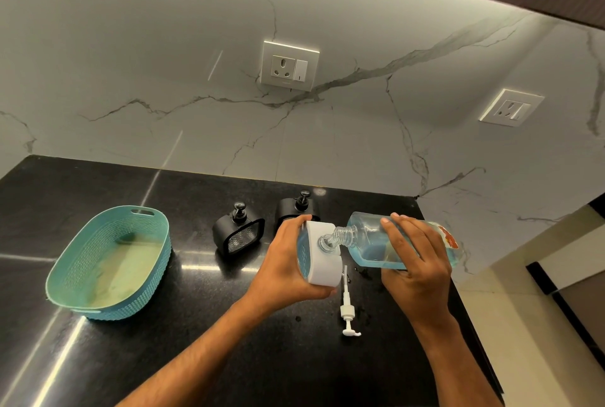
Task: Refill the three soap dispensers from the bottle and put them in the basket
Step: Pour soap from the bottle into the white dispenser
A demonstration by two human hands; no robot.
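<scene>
Left hand [288,262]: wrapped around the white dispenser [322,254], thumb over the top edge, fingers curled behind and under it, pressed to its body; it is held off the counter and tipped towards the bottle.
Right hand [414,262]: clasps the bottle [370,243] from above, fingers slightly spread across its upper side, thumb hidden beneath.
Bottle: clear, with blue liquid inside and a red label near its base; it lies almost level, its threaded neck pointing left and its mouth set into the dispenser's open neck.
White dispenser: pump removed, blue showing through its patterned side; it is above the counter's near-right part, between the two hands.
Pump [347,308]: white, lying flat on the counter just below the dispenser, tube pointing away, nozzle towards the near edge.
Black dispensers: two, both upright with pumps on. One [238,232] stands left of the hands, between them and the basket; the other [296,207] stands behind the left hand, partly hidden by it.
Basket [82,279]: teal, woven pattern, oval, with a handle slot; it sits on the counter's left side, well apart from the hands, with no dispensers in it.
Counter [196,341]: black, glossy, with a few small wet spots near the pump.
Wall: white marble with grey veins, two sockets [289,65] on it.
</scene>
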